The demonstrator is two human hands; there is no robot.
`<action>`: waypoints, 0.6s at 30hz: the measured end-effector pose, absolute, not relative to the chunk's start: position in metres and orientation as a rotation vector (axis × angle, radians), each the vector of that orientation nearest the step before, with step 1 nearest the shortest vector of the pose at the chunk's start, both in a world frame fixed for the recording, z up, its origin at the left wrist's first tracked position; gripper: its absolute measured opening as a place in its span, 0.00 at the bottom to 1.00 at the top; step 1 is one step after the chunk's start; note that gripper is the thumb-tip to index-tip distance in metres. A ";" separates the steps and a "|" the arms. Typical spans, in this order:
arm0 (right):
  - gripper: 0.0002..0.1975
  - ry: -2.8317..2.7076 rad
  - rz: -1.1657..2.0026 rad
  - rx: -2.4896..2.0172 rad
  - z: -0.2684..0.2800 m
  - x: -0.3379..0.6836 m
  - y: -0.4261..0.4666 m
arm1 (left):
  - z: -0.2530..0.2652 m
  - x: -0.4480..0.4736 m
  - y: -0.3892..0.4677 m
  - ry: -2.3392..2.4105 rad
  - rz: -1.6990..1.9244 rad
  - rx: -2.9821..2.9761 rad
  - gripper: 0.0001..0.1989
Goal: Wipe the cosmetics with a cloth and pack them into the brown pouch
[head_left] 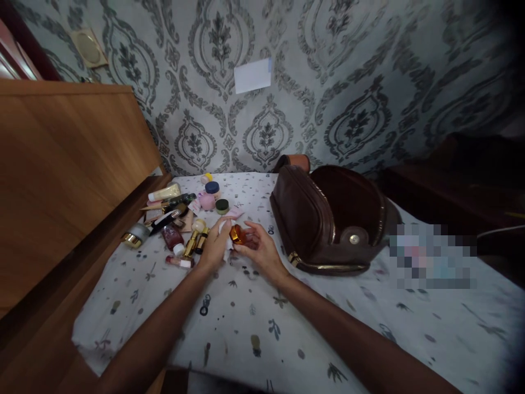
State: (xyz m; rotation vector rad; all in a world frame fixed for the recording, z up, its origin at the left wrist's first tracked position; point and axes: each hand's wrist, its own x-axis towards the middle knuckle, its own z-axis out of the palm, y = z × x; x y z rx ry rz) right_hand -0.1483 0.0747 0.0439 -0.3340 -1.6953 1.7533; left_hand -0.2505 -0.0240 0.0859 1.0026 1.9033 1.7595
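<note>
One amber container [237,235] sits in the right hand [263,254], fingers clamped around it; the left hand [213,247], clamped on white tissue [228,251], is just beside; a slackened grip could drop the container; left of the left hand, a gold tube [190,245] could roll if nudged

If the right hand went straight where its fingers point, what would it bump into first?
The right hand would meet the amber thing first; they may be touching now. The white cloth and left hand seem just beyond, though depth is unclear.
</note>
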 end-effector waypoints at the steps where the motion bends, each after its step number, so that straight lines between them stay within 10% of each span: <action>1: 0.33 -1.663 1.777 -0.367 0.043 -0.150 0.076 | 0.087 -0.246 -0.024 1.947 1.775 1.019 0.19; 7: 0.21 -1.712 1.729 -0.350 0.045 -0.150 0.079 | 0.088 -0.231 -0.024 2.046 1.788 1.193 0.15; 18: 0.30 -1.752 1.681 -0.255 0.055 -0.143 0.069 | 0.081 -0.249 -0.013 1.542 1.903 0.531 0.22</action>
